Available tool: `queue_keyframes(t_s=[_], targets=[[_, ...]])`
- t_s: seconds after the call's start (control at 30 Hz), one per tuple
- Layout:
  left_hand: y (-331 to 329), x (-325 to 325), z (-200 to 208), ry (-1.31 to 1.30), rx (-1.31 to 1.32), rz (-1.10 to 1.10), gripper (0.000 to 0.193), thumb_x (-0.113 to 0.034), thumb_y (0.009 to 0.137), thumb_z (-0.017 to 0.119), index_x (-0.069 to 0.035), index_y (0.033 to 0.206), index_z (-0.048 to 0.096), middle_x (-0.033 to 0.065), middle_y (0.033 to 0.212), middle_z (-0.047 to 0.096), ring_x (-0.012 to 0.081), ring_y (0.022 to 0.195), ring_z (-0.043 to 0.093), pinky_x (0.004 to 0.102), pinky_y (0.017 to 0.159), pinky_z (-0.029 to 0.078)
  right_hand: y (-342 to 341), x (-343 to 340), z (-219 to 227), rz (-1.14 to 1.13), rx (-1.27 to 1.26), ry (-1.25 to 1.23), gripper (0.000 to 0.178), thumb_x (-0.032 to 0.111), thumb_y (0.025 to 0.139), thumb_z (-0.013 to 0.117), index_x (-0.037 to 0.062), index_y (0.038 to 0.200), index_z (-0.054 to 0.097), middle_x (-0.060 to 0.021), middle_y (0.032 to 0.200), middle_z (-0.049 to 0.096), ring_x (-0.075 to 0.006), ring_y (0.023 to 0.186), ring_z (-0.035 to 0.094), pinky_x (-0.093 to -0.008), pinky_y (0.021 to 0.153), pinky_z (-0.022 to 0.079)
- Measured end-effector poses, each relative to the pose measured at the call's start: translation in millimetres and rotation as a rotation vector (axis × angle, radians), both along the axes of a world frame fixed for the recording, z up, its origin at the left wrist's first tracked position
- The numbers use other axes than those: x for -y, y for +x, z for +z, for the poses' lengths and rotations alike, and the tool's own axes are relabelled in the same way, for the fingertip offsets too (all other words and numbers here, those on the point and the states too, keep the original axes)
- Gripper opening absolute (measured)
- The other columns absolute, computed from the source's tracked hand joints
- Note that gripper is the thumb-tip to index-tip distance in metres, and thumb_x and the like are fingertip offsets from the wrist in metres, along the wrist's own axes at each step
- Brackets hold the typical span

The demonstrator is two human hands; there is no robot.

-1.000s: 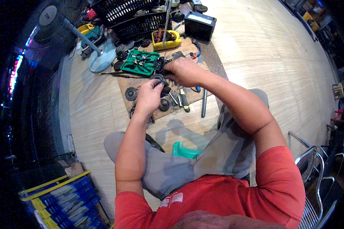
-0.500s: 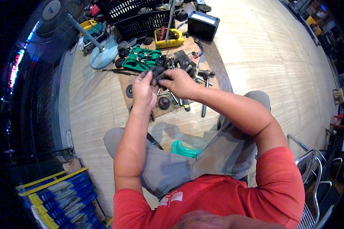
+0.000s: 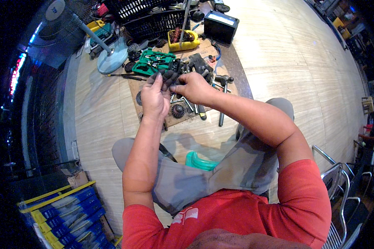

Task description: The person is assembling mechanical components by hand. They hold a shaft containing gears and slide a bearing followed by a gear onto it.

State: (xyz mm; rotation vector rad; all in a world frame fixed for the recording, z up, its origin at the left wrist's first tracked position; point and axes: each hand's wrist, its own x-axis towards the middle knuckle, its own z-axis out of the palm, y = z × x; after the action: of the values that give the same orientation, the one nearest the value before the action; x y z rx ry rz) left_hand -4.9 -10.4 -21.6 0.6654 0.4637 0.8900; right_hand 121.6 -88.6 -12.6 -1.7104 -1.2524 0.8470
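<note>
Over the work area, my left hand [image 3: 155, 98] and my right hand [image 3: 194, 89] meet, their fingertips blackened with grime. The left fingers are curled with the thumb raised against them. Thumb and forefinger of the right hand pinch close beside the left fingers. Whatever lies between them is small and dark and blends with the fingers, so I cannot make it out. Below the hands a dark toothed round part [image 3: 178, 111] rests on a cardboard sheet [image 3: 183, 121]. Just beyond them sits a green tool tray [image 3: 147, 62] with pliers.
A hammer [image 3: 223, 101] lies to the right of the parts. Farther off stand a yellow cut-open container [image 3: 183, 44], a black battery [image 3: 221, 27] and a black crate [image 3: 153, 25]. A fan's base [image 3: 112, 61] is at the far left. Something green [image 3: 201, 162] shows between my legs.
My left fingers have shifted slightly left and opened a little around the thumb. The right hand keeps its pinch, almost in the same place.
</note>
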Motion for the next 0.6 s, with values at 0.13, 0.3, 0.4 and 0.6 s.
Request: queue_keyframes(t_s=[0.13, 0.3, 0.4, 0.6], targets=[[-1, 1, 4, 0.033, 0.010, 0.007, 0.014, -0.005, 0.095, 0.046, 0.002, 0.102, 0.056, 0.0175, 0.099, 0.065, 0.0264, 0.090, 0.065, 0.0370, 0.083, 0.054, -1, 2, 7, -0.001, -0.008, -0.023, 0.032, 0.031, 0.077, 0.070, 0.0019, 0.090, 0.068, -0.0209, 0.076, 0.065, -0.0342, 0.071, 0.064, -0.0410, 0.069, 0.050], [-1, 2, 3, 0.019, 0.020, 0.033, 0.014, -0.007, 0.095, 0.046, 0.001, 0.102, 0.056, 0.0167, 0.099, 0.065, 0.0260, 0.090, 0.065, 0.0362, 0.081, 0.054, -2, 1, 2, -0.022, -0.008, -0.025, 0.032, 0.033, 0.078, 0.070, 0.0028, 0.090, 0.068, -0.0200, 0.077, 0.066, -0.0321, 0.070, 0.064, -0.0402, 0.069, 0.050], [-2, 1, 8, 0.000, 0.034, 0.038, 0.014, -0.008, 0.095, 0.046, 0.000, 0.102, 0.055, 0.0161, 0.097, 0.065, 0.0263, 0.087, 0.065, 0.0370, 0.079, 0.054, -3, 1, 4, 0.031, -0.063, -0.010, 0.029, 0.024, 0.083, 0.068, -0.0022, 0.096, 0.066, -0.0183, 0.079, 0.066, -0.0176, 0.071, 0.062, -0.0336, 0.070, 0.049], [-13, -6, 19, -0.063, 0.055, -0.053, 0.012, -0.008, 0.094, 0.048, -0.001, 0.100, 0.056, 0.0153, 0.092, 0.065, 0.0274, 0.084, 0.065, 0.0418, 0.077, 0.055, 15, -3, 2, 0.368, 0.075, 0.151, 0.024, 0.017, 0.082, 0.066, 0.0020, 0.101, 0.065, -0.0171, 0.083, 0.066, -0.0159, 0.074, 0.061, -0.0327, 0.073, 0.048]])
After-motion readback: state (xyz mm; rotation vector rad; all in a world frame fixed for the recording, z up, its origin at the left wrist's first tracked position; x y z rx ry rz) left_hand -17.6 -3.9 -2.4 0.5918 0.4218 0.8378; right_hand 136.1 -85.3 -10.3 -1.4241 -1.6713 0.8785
